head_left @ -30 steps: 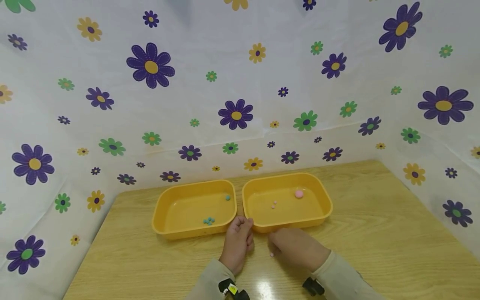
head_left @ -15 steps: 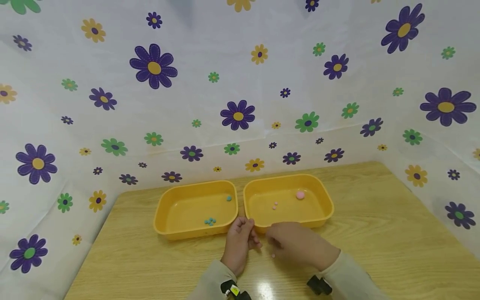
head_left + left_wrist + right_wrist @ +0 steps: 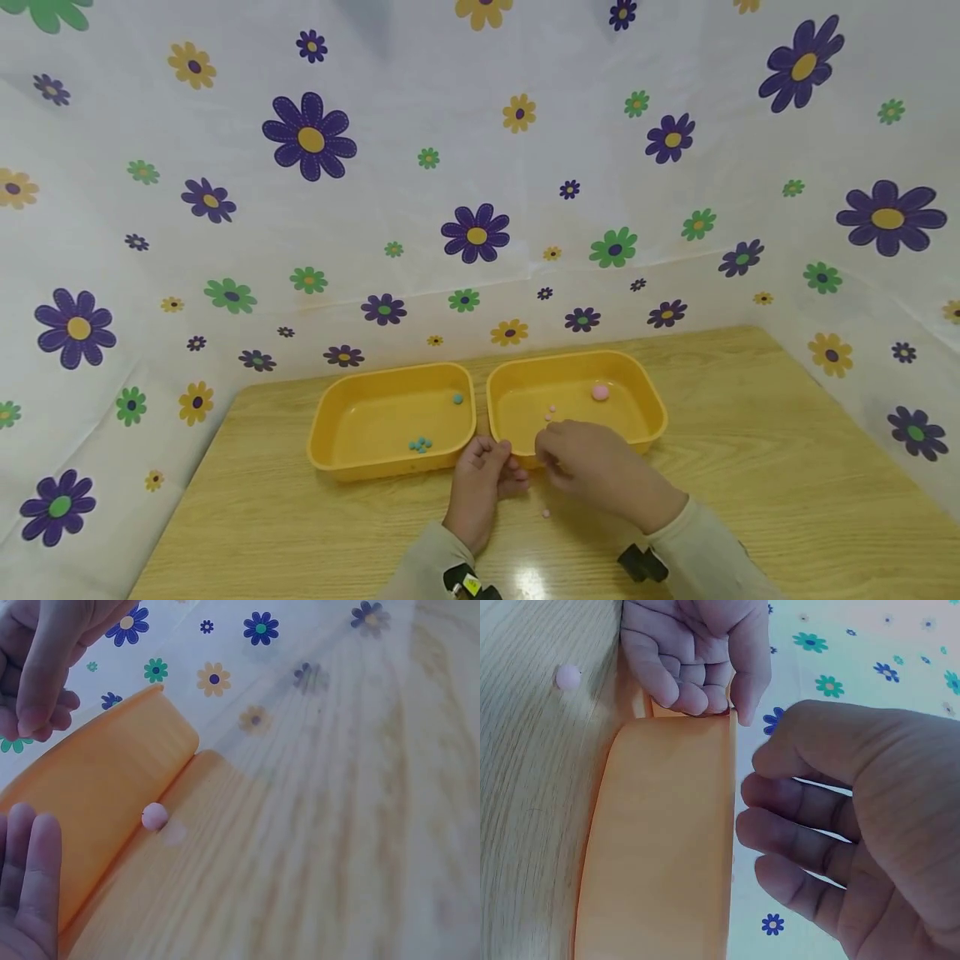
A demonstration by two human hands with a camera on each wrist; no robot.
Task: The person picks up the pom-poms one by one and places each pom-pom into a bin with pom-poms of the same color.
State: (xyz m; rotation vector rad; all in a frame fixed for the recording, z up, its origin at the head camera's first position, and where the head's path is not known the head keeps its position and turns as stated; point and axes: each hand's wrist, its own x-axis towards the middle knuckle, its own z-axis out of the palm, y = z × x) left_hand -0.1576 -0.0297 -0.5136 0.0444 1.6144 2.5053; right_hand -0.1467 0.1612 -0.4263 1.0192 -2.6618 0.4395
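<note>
Two yellow trays stand side by side: a left tray [image 3: 360, 473] and a right tray [image 3: 651, 448]. My left hand [image 3: 477, 492] grips the right tray's near left corner, its thumb over the rim and fingers against the outside wall. My right hand [image 3: 600, 471] hangs over that tray's near rim with bent fingers, thumb close to the index finger [image 3: 769, 793]; I cannot tell if something small is pinched there. On the table in front of the tray lies a small pink ball [image 3: 546, 513]. Inside the right tray are a larger pink ball [image 3: 600, 392] and small pink balls [image 3: 552, 409].
The left tray holds a cluster of small teal balls [image 3: 422, 445] and a slightly larger teal ball [image 3: 458, 399]. A white flowered cloth [image 3: 390, 192] walls the wooden table [image 3: 247, 517] at the back and sides.
My right hand has risen from the table beside the small pink ball to above the right tray's near rim. The left hand stays at the corner, its lower fingers extending a little.
</note>
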